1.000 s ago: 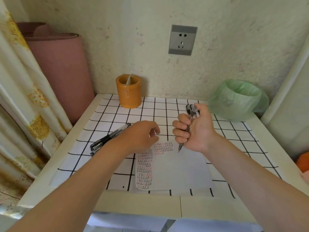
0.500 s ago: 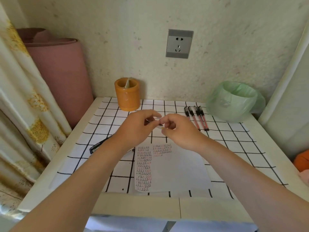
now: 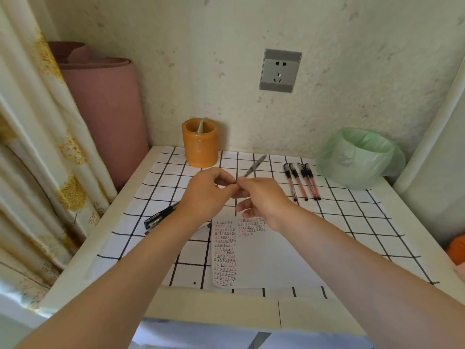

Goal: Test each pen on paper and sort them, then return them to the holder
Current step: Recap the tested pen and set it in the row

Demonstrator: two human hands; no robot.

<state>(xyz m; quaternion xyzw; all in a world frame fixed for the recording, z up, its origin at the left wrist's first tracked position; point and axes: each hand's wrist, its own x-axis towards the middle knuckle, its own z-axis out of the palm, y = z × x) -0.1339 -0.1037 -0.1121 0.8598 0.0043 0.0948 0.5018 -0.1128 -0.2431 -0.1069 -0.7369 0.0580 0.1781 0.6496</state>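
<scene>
My right hand [image 3: 261,200] holds a dark pen [image 3: 255,167] above the table, its free end pointing up and away toward the wall. My left hand [image 3: 206,195] meets it, fingertips pinching the pen's near end; whether that piece is a cap I cannot tell. The white paper [image 3: 271,258] with rows of black and red marks lies under my wrists. Several red pens [image 3: 303,181] lie side by side at the right. Black pens [image 3: 161,216] lie at the left, partly hidden by my left forearm. The orange holder [image 3: 200,147] stands at the back with one item in it.
A bin lined with a green bag [image 3: 359,154] stands at the back right. A pink roll [image 3: 103,109] and a curtain [image 3: 37,147] flank the table's left side. A checked cloth [image 3: 352,222] covers the table. A wall socket [image 3: 280,70] sits above.
My right hand lifted the pen off the paper and turned it. My left hand left the paper and came up to pinch the pen's near end.
</scene>
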